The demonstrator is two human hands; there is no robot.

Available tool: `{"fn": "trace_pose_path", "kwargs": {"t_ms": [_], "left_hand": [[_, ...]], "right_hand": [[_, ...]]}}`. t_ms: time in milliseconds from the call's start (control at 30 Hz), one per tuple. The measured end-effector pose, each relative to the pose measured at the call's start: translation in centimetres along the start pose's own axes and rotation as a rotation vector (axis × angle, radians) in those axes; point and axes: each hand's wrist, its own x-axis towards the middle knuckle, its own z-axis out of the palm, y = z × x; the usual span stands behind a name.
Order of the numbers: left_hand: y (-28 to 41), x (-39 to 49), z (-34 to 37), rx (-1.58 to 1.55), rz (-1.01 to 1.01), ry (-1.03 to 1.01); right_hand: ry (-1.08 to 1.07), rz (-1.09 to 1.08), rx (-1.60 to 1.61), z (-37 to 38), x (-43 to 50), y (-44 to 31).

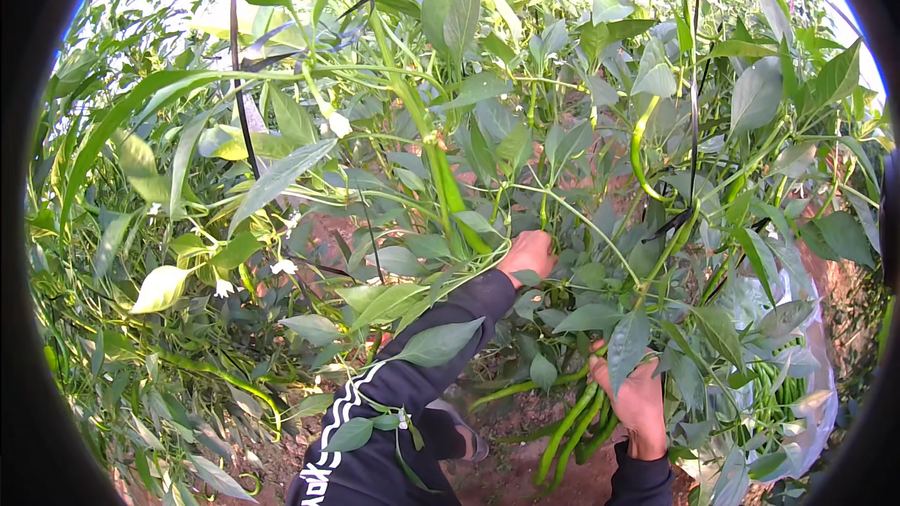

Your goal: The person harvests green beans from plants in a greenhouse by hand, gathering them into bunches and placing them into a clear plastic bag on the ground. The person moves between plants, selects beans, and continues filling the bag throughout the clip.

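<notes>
Long green chili peppers (571, 436) hang in a bunch from my right hand (633, 397), whose fingers are closed on them low among the leaves. My left hand (529, 255) reaches in among the pepper plant's stems near the centre; leaves and its own back hide the fingers, so whether it holds anything is not visible. A thick green pepper (453, 190) hangs just above and left of it. A curved green pepper (638, 147) hangs higher on the right, and another long pepper (239, 383) hangs at the lower left.
A clear plastic bag (819, 393) with many green peppers lies at the right, partly behind leaves. Dark support strings (695, 84) run up among the branches. Dense pepper plants with white flowers (340, 124) surround both arms. Reddish soil (492, 481) and a shoe (478, 444) show below.
</notes>
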Motion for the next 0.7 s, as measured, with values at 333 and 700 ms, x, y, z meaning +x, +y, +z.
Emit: {"fn": "trace_pose_path", "kwargs": {"t_ms": [333,700], "left_hand": [[4.0,-3.2,-1.7,-0.711,0.052,0.111],[19.2,-23.3,-13.2,-0.942,0.663,0.697]], "right_hand": [[0.031,0.050,-0.066,-0.2,-0.2,-0.4],[-0.344,-0.177,0.028,-3.1,-10.4,-9.2]]}}
